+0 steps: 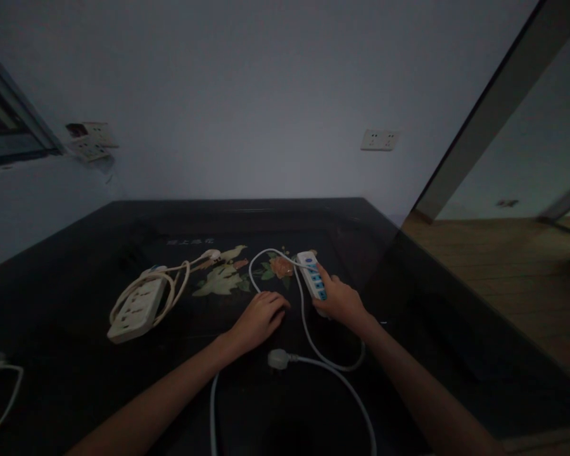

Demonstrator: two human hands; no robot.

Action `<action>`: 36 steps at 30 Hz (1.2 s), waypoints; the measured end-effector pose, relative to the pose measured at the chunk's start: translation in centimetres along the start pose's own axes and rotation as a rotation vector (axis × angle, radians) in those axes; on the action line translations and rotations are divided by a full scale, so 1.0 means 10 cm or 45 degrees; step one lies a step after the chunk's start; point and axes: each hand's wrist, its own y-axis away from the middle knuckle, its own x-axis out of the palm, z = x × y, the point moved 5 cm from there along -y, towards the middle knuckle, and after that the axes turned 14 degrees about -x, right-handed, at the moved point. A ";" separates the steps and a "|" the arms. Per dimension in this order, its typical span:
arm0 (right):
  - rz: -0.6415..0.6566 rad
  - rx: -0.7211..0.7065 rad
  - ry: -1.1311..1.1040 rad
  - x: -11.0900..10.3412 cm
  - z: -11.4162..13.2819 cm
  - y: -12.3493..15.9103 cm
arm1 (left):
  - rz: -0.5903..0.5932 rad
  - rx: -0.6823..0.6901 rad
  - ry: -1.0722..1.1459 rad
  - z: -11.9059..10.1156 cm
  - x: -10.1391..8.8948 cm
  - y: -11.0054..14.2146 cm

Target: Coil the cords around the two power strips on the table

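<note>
The blue-socketed power strip (313,283) lies on the dark table (285,218), immediately left of the right hand (339,301). This is the nearer hand; its fingers close on the strip's near half. The left hand (263,316) lies farther left, over the white cord (213,405); whether it pinches the cord cannot be determined. The strip's long axis runs near to far, far end angled slightly left.

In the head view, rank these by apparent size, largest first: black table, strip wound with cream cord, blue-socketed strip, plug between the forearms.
1. Black table
2. Strip wound with cream cord
3. Blue-socketed strip, partly hidden by the right hand
4. Plug
</note>
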 end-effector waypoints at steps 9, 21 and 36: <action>-0.245 -0.135 -0.235 -0.36 0.33 0.05 | 0.157 -0.583 1.403 -0.20 0.08 -0.67; -0.753 -0.238 -0.563 -1.10 -0.38 -0.40 | 0.782 -0.582 1.469 -0.31 -0.26 -0.31; -0.445 -0.064 -0.596 -0.25 -0.79 -0.89 | 0.378 -0.289 1.296 -0.14 -1.52 0.08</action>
